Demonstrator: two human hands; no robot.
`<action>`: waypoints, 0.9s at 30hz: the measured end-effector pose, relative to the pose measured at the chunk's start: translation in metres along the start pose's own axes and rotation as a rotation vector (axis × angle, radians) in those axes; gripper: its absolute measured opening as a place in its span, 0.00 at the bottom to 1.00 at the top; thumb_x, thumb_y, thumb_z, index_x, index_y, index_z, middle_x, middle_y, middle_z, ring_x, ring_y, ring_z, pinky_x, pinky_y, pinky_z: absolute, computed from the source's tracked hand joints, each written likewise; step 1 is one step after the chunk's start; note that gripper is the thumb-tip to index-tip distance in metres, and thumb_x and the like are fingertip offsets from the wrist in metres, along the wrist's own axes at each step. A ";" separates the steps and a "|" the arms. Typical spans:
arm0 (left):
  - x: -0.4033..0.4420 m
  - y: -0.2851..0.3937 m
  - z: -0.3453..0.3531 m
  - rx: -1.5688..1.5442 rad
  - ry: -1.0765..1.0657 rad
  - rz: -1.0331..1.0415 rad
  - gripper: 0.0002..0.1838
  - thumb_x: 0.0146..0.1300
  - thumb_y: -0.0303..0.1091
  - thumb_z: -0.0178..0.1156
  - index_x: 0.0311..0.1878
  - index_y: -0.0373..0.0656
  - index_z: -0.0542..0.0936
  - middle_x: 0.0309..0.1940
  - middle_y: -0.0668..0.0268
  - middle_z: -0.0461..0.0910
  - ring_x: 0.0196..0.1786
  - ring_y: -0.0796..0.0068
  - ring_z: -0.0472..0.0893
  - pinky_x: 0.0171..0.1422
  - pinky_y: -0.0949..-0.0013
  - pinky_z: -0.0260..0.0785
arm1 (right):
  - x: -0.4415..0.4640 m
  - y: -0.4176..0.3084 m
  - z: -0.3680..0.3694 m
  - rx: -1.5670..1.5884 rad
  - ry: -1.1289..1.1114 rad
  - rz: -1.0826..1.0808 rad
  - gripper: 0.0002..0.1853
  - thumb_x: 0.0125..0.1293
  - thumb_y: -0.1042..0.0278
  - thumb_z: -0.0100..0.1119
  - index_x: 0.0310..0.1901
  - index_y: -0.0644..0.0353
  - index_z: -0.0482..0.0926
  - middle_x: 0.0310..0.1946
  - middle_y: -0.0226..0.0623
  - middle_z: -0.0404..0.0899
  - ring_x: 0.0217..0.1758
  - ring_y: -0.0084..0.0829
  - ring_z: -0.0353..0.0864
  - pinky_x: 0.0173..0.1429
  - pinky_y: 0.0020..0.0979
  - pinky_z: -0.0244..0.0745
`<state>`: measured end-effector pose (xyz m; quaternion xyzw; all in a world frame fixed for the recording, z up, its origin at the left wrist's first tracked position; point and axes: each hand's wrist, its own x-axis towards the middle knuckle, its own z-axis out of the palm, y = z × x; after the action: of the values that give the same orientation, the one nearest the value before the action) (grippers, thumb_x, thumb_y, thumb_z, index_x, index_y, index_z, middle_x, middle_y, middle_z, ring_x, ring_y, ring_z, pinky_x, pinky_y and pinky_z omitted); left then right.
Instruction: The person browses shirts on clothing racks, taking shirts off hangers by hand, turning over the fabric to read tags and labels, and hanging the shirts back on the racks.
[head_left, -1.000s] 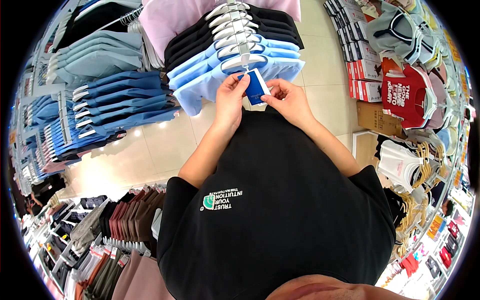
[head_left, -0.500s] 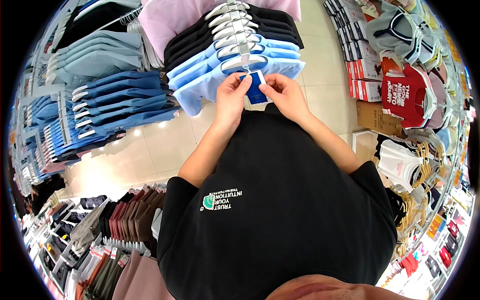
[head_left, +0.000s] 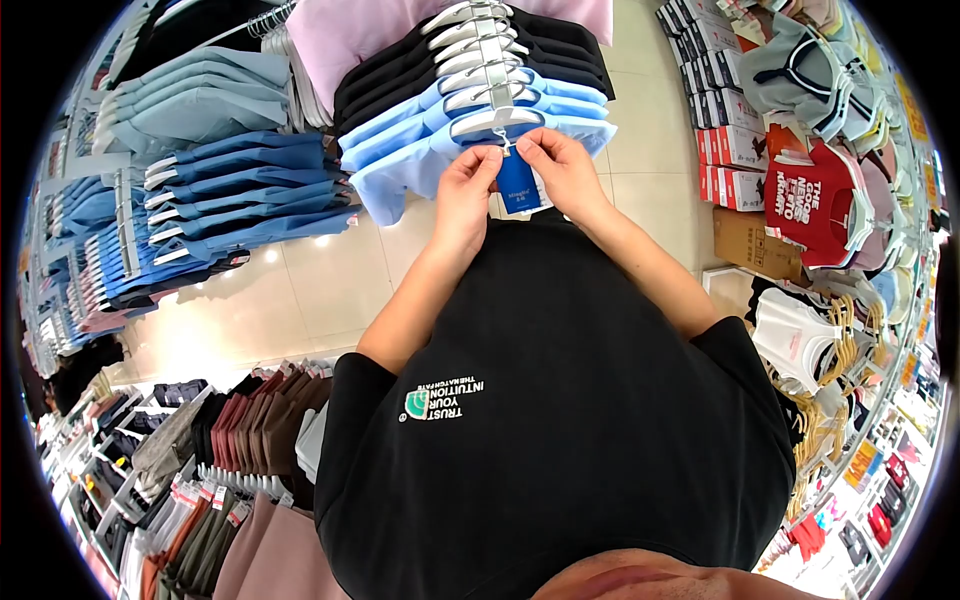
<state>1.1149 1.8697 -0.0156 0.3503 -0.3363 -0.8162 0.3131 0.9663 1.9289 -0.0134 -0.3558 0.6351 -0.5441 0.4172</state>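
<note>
A blue hang tag (head_left: 519,188) with pale lettering, a white card partly showing behind it, hangs just in front of the rack's end. My left hand (head_left: 467,192) is closed, thumb and fingertips pinching at the tag's upper left edge. On the other side, my right hand (head_left: 565,172) pinches near the top of the tag, by its cord. Directly beyond my fingers is the front light blue shirt (head_left: 400,176) on a white hanger (head_left: 490,122). What exactly lies between the fingertips is partly hidden.
Black shirts (head_left: 385,85) hang behind the light blue ones on the metal rail (head_left: 494,60). Blue garments (head_left: 250,190) hang at left. Stacked shoe boxes (head_left: 725,130) and a red shirt (head_left: 815,205) stand at right. Trousers (head_left: 270,415) hang at lower left.
Both hands have shifted from the sides of the tag up to its top. The tag now hangs lower beneath the fingertips, with more of its blue face showing.
</note>
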 end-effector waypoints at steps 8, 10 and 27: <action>0.005 -0.004 -0.004 -0.022 -0.010 0.065 0.08 0.73 0.34 0.62 0.43 0.39 0.83 0.35 0.73 0.82 0.36 0.85 0.76 0.44 0.76 0.68 | 0.000 -0.001 0.001 0.095 -0.022 0.030 0.11 0.75 0.64 0.59 0.41 0.64 0.82 0.32 0.26 0.82 0.37 0.15 0.75 0.43 0.22 0.72; 0.006 -0.003 -0.004 -0.001 -0.003 0.066 0.08 0.73 0.34 0.62 0.43 0.39 0.83 0.35 0.73 0.82 0.36 0.85 0.76 0.44 0.77 0.68 | 0.001 -0.002 0.002 0.093 -0.015 0.034 0.11 0.75 0.64 0.59 0.40 0.64 0.82 0.32 0.26 0.82 0.36 0.15 0.75 0.43 0.22 0.72; 0.002 0.010 0.007 0.186 0.064 0.115 0.07 0.71 0.31 0.64 0.40 0.37 0.84 0.32 0.74 0.82 0.33 0.88 0.75 0.39 0.80 0.67 | 0.001 -0.003 0.002 0.033 -0.025 -0.003 0.11 0.72 0.64 0.64 0.40 0.66 0.83 0.31 0.26 0.82 0.34 0.14 0.74 0.39 0.21 0.70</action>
<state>1.1113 1.8642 -0.0052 0.3838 -0.4200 -0.7506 0.3359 0.9673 1.9268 -0.0103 -0.3565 0.6200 -0.5508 0.4301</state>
